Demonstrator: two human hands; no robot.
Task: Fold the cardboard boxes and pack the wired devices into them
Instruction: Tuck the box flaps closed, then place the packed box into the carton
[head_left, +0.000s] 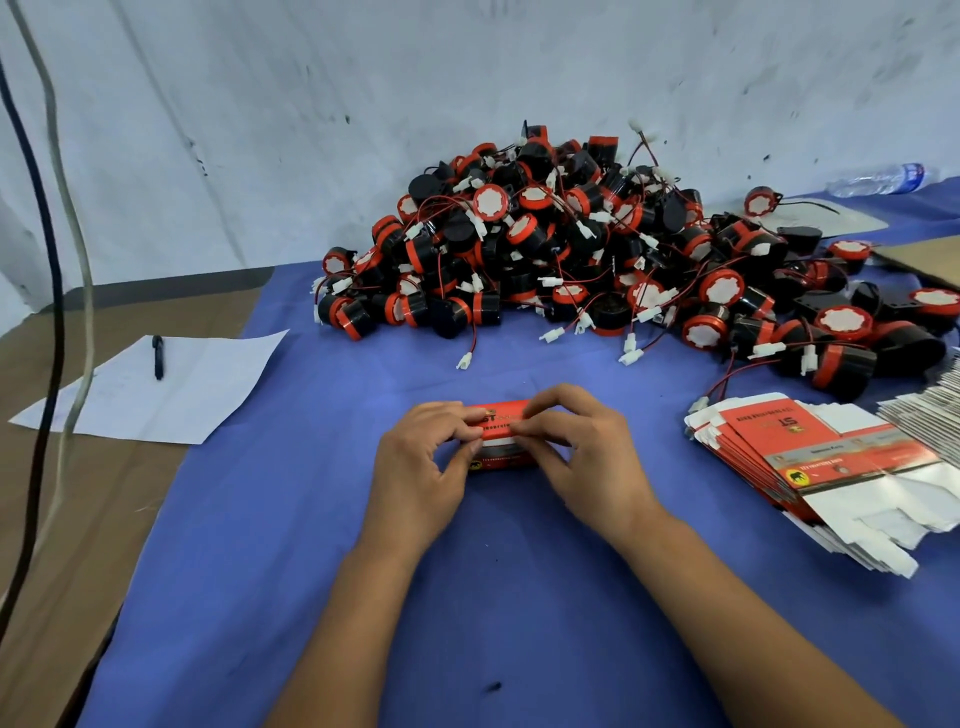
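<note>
Both hands, left hand (423, 457) and right hand (576, 449), are pinching a red box (501, 441) between them, seemingly folding it; next, a device from the pile (597, 249) beyond.

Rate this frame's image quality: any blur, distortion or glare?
Head view: wide-angle bending at the edges, curving the cables; light soft and even, no glare; the red box and both hands, left and right, reasonably sharp; the device pile slightly soft.

Head-worn view, forward and down
</note>
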